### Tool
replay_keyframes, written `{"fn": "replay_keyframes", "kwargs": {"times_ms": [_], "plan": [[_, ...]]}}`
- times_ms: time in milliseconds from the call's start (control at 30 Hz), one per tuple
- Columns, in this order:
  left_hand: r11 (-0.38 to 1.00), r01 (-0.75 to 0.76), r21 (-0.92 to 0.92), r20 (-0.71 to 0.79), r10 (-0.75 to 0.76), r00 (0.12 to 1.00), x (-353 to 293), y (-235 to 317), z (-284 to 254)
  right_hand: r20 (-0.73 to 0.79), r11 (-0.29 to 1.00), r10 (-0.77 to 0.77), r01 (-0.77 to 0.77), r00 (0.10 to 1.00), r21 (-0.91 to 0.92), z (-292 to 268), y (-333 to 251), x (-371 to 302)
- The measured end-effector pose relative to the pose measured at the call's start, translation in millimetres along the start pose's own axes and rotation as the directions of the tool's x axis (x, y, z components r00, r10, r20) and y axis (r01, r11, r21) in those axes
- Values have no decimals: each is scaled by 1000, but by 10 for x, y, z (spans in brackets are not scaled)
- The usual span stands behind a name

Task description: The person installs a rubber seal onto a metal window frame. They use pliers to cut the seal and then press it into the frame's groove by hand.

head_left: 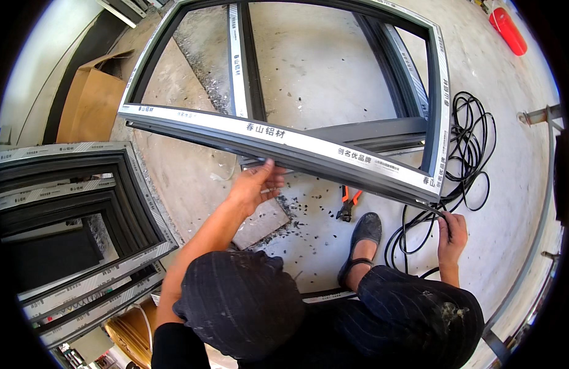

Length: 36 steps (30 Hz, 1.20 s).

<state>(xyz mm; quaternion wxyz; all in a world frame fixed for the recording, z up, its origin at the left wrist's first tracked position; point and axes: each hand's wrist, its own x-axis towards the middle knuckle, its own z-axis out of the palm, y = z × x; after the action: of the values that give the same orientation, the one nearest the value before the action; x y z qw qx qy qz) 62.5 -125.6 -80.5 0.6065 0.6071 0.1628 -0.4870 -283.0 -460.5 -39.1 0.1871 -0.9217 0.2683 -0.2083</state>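
A dark grey window frame (266,132) with printed white protective film is tilted in front of me. My left hand (258,184) is closed on its near lower edge, left of the middle, fingers curled underneath. Past the frame's near right corner, my right hand (452,238) pinches a thin black strip (429,206) that runs along that edge. Whether the strip sits in the frame's groove cannot be made out. Behind and below, another film-covered frame (236,61) shows through the opening.
Orange-handled pliers (346,209) lie on the floor among black scraps, near my shoe (365,230). Coiled black strip (469,135) lies at right. Stacked frames (81,277) stand at left, below a cardboard box (90,101). A red cylinder (509,31) lies far right.
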Motion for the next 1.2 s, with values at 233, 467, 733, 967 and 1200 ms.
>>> {"fn": "replay_keyframes", "kwargs": {"times_ms": [233,467,733,967,1200], "plan": [[875,176,450,160,-272,949,-198,254,288,111,993,17,-29,994,112,0,105,-3],[841,268,471,122,-362,924,-246,258,648,161,962,77,-116,984,248,110,292,-7],[980,98,-171,51,-91,995,18,-423,892,245,952,103,-168,964,257,115,294,58],[978,-100,-185,-134,75,988,14,-589,1095,236,962,87,-143,968,234,123,319,77],[984,-124,-124,-173,101,980,10,-466,821,221,966,80,-130,972,223,136,319,71]]}}
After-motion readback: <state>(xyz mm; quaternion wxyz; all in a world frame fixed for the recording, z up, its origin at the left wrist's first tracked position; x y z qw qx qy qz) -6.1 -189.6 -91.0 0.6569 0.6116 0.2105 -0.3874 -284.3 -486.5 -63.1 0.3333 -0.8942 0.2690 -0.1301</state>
